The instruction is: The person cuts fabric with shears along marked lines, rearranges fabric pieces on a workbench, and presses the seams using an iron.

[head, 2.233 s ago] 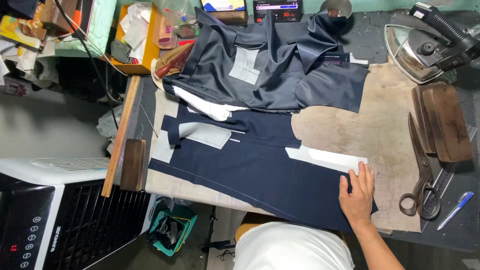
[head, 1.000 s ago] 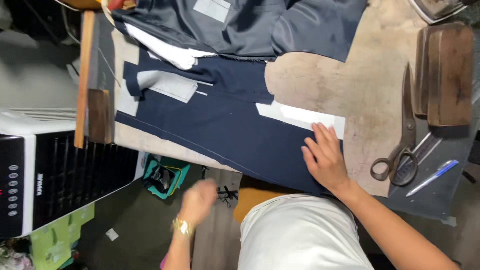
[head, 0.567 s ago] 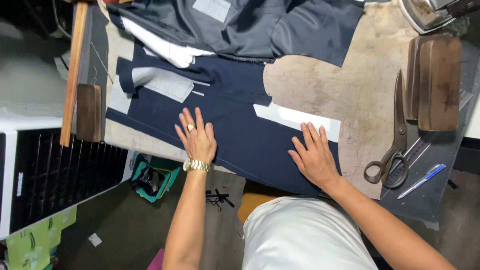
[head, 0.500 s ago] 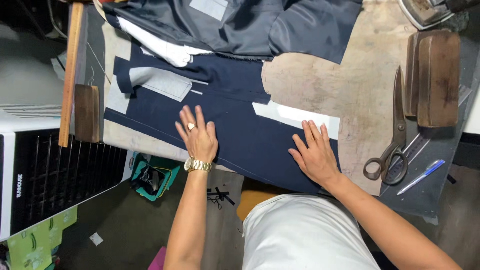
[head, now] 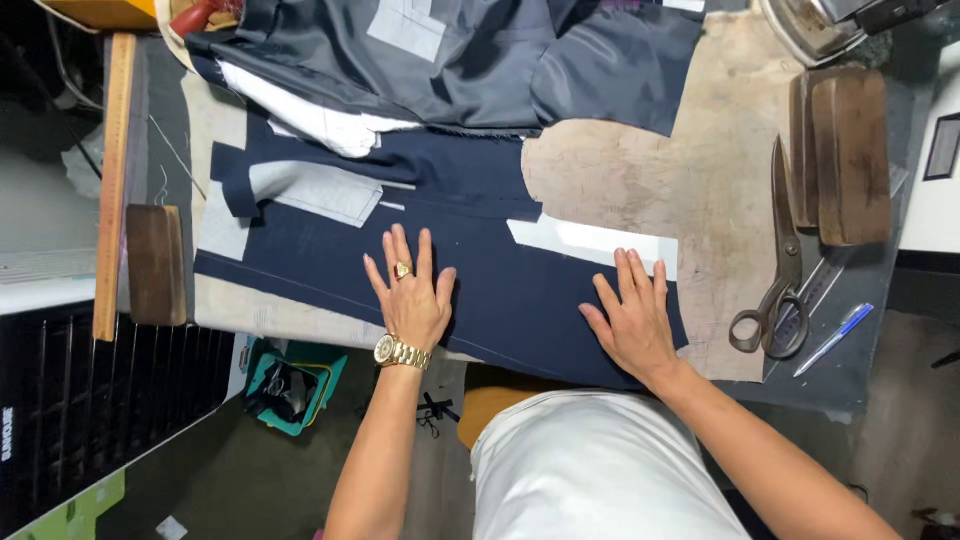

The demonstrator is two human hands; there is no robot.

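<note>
The navy cloth panel (head: 500,290) lay flat along the near edge of the worktable (head: 640,170), a white strip (head: 590,242) at its right end, and both hands rested on it palm down with fingers spread, gripping nothing: the left hand (head: 412,295) near the middle, the right hand (head: 632,322) at the right end just below the strip. To smooth it well, even pressure outward from the middle looked wise, so that no crease got trapped and the strip stayed put. The scissors (head: 775,270), pen (head: 832,340) and wooden block (head: 848,160) lay further right, apart from the cloth.
</note>
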